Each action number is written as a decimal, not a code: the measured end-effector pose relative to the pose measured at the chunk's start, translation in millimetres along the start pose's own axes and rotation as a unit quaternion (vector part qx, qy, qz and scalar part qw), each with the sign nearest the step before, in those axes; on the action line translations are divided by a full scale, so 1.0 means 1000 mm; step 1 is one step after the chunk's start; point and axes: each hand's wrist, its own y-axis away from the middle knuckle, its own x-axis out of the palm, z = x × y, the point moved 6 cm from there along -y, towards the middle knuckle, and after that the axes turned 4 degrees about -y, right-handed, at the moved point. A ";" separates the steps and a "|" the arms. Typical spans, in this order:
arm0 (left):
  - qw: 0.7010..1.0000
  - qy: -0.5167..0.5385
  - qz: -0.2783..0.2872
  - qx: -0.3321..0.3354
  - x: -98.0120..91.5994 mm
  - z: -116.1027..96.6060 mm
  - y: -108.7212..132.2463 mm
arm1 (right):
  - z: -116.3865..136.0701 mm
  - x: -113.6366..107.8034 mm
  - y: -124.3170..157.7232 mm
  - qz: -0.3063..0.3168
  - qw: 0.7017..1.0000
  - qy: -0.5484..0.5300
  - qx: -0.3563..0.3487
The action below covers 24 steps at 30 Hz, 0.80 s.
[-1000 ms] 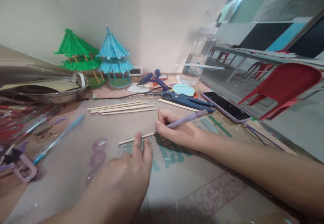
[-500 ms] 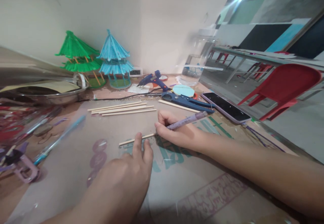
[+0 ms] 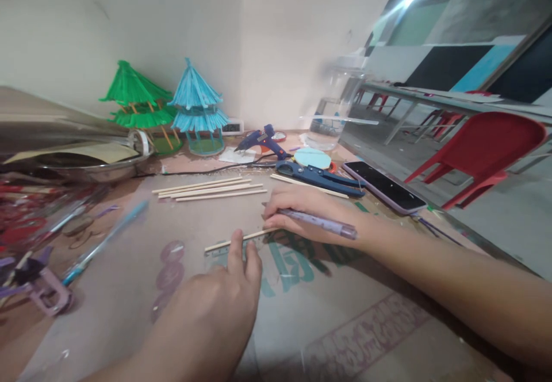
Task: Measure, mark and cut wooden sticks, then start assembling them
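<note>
My left hand (image 3: pixel 211 304) presses a thin wooden stick (image 3: pixel 224 245) against the work surface with outstretched fingertips. Under the stick lies what looks like a clear ruler (image 3: pixel 221 252), mostly covered by the fingers. My right hand (image 3: pixel 308 209) is closed around a purple pen (image 3: pixel 321 222), its barrel lying back across the hand. The pen's tip points left, above the stick. The stick's right end runs under my right fingers, so I cannot see where it stops. Beyond the hands, several more wooden sticks (image 3: pixel 211 187) lie loosely side by side.
Blue cutters (image 3: pixel 319 178), a phone (image 3: pixel 385 186) and a glue gun (image 3: pixel 263 140) lie behind my right hand. Green (image 3: pixel 135 97) and blue (image 3: pixel 198 97) tiered-roof models stand by the wall. At left are a metal bowl (image 3: pixel 99 170), a blue pen (image 3: pixel 106 241) and a purple clip (image 3: pixel 52 290).
The pen has tipped lower in my right hand, its back end dropping and its tip lifting above the stick. My left hand keeps the stick in place.
</note>
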 end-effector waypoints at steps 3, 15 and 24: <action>1.000 0.010 -0.016 -0.001 0.000 0.000 0.001 | -0.007 0.000 0.004 0.075 0.996 0.043 0.004; 0.994 0.004 -0.108 -0.027 -0.009 0.000 0.006 | -0.012 0.016 -0.031 -0.019 0.992 0.127 0.008; 0.992 0.006 -0.124 -0.039 -0.005 0.003 0.008 | -0.026 -0.012 -0.064 -0.156 0.982 0.104 0.028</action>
